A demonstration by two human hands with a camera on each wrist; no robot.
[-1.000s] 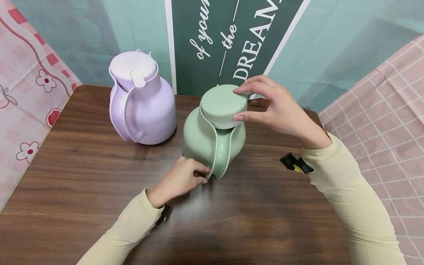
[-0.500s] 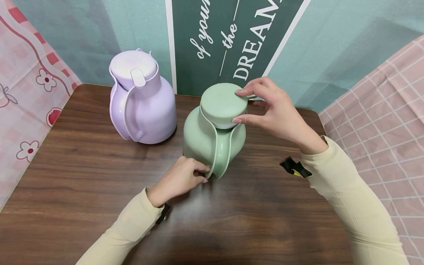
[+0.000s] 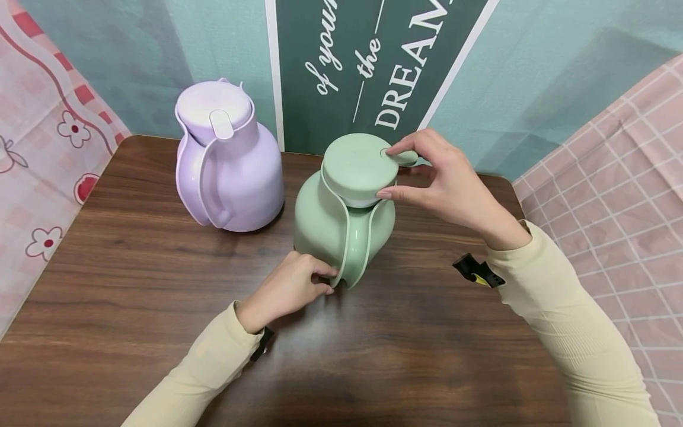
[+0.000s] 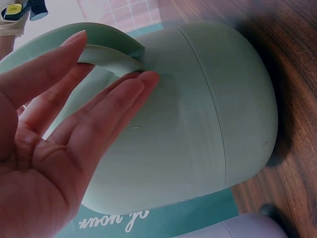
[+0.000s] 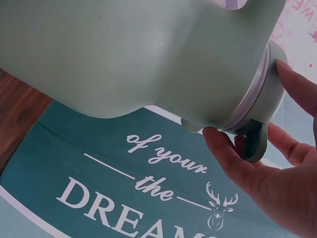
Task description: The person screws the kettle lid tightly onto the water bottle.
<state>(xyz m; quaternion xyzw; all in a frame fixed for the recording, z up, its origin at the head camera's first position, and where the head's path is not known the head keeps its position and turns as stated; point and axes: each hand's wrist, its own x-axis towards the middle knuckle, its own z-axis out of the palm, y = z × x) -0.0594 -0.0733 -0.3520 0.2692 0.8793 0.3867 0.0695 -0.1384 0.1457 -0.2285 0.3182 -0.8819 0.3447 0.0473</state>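
Note:
A pale green vacuum jug (image 3: 320, 222) stands upright on the table in the head view. Its round lid (image 3: 356, 160) sits at the mouth, with a pale ring showing beneath and a tab (image 3: 408, 158) pointing right. My right hand (image 3: 445, 178) holds the lid's right side, thumb on the near edge and index finger by the tab. In the right wrist view, fingers lie on both sides of the tab (image 5: 255, 141). My left hand (image 3: 288, 290) holds the lower end of the jug's handle (image 3: 356, 249) between thumb and fingers, as the left wrist view shows.
A lilac vacuum jug (image 3: 251, 178) with its lid on stands to the left on the brown wooden table (image 3: 160, 296). Behind is a teal cloth with a dark green lettered panel (image 3: 363, 65). Pink patterned cloths (image 3: 613, 201) hang at both sides.
The lid has turned slightly clockwise, its tab swinging toward me into view, and sits a little lower. My right index finger has slid off the lid's top toward the tab. My left hand stays put.

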